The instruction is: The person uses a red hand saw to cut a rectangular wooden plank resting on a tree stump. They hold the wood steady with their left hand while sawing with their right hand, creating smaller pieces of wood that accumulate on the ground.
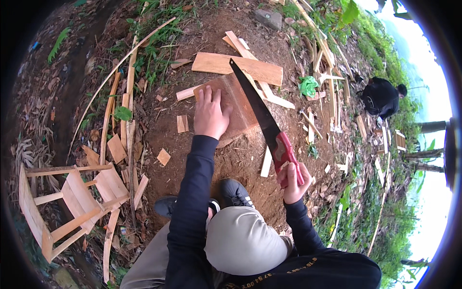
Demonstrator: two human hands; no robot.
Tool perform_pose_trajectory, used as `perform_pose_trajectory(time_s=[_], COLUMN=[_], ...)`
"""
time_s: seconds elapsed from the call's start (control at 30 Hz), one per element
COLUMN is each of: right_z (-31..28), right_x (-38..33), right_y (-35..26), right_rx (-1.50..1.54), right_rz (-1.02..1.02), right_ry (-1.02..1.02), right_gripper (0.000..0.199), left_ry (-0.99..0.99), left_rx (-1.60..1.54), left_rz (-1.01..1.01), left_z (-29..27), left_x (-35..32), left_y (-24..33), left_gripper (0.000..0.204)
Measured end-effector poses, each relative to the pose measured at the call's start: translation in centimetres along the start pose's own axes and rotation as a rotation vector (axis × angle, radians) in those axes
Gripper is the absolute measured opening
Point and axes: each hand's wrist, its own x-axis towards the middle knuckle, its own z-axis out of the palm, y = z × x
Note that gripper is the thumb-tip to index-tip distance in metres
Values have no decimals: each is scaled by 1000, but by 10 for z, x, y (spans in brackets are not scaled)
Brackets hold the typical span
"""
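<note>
My right hand (293,182) is closed around the red handle of a hand saw (257,103). Its dark blade slants up and to the left, the tip reaching past the far edge of a brown wooden block (238,108). The blade runs along the block's right side; whether it touches the wood I cannot tell. My left hand (211,111) lies flat on the left part of the block's top, fingers stretched away from me. A pale line crosses the block's top between my left hand and the blade.
Behind the block lie a wide plank (238,67) and several narrower boards. A wooden shelf frame (72,197) stands at the left. Long strips (130,96) lie on the left. A green plastic bag (308,86) is at the right, and a person in dark clothes (380,97) crouches farther off.
</note>
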Motion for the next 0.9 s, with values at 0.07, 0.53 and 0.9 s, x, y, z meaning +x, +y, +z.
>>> perform_pose_trajectory(time_s=[0.07,0.53,0.9], right_z=[-8,7,16], right_x=[2,6,1], right_y=[-4,47,60], right_rx=[100,-224,-300], right_rz=[147,-125,-192], right_ry=[-21,-64,-267], right_gripper=[25,24,33], left_ry=[160,311,353], left_rx=[-66,140,118], left_rz=[-68,45,29], left_z=[15,53,52], left_x=[-2,-5,-5], left_y=[9,4,4], left_gripper=[55,51,49])
